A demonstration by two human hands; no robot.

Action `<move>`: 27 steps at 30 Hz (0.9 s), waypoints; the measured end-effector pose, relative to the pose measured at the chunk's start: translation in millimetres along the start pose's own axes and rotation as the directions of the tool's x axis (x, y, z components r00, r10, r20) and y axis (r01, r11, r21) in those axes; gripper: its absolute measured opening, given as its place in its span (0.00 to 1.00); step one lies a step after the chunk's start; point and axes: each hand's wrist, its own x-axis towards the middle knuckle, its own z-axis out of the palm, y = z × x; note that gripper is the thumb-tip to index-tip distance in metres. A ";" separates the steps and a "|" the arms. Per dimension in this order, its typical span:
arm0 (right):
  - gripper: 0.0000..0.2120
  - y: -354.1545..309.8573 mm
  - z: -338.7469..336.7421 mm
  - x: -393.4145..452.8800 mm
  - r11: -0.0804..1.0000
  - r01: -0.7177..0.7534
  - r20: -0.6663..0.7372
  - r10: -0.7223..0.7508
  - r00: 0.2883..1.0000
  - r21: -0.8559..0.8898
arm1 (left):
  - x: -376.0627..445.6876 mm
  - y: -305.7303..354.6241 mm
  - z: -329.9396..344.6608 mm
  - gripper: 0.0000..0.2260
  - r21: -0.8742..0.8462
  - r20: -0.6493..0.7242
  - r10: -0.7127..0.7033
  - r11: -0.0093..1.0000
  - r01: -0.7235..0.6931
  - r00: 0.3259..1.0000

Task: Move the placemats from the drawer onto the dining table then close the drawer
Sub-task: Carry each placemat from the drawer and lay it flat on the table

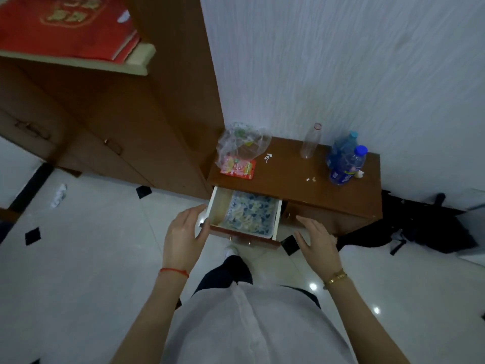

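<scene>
So barely started: the drawer (244,216) is pulled out, the placemats (250,212) look untouched inside, and left hand (185,229) and right hand (316,239) hover released, holding nothing.

Counted in the head view:
- Hands: two, left hand (183,232) and right hand (317,243).
- Open drawer (217,206): one.
- Patterned placemats (249,214) in it: one stack; number of sheets could not be told.
- Blue-capped bottles (346,164): two.
- Clear uncapped bottle (311,141): one.
- Plastic bag (241,143): one.
- Snack packet (238,168): one.
- Red book (65,27) on shelf: one.
</scene>
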 end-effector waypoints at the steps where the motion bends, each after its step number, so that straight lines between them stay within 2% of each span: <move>1: 0.18 -4.2 8.2 8.9 1.000 -0.030 -0.009 0.030 0.999 0.009 | 15.7 -10.6 1.3 0.14 -0.001 0.022 0.021 1.000 -0.021 1.000; 8: 0.17 -12.7 55.7 55.8 0.972 -0.227 -0.009 0.228 0.974 0.064 | 88.4 -58.9 33.9 0.17 -0.057 0.157 0.094 0.995 -0.086 0.983; 13: 0.17 7.9 87.7 75.4 0.941 -0.328 0.011 0.328 0.944 0.085 | 107.2 -86.5 80.3 0.17 -0.083 0.241 0.048 0.996 -0.029 0.969; 17: 0.17 37.3 119.0 91.4 0.933 -0.354 0.037 0.352 0.935 0.065 | 114.7 -109.8 125.8 0.14 -0.077 0.273 0.014 0.997 0.007 0.962; 22: 0.18 83.3 170.8 111.9 0.934 -0.351 0.037 0.350 0.936 0.069 | 122.0 -149.0 196.5 0.15 -0.086 0.317 -0.027 0.995 0.057 0.948; 27: 0.18 132.0 235.5 130.0 0.938 -0.336 0.044 0.334 0.942 0.083 | 126.3 -197.7 278.9 0.16 -0.065 0.417 -0.082 0.991 0.119 0.905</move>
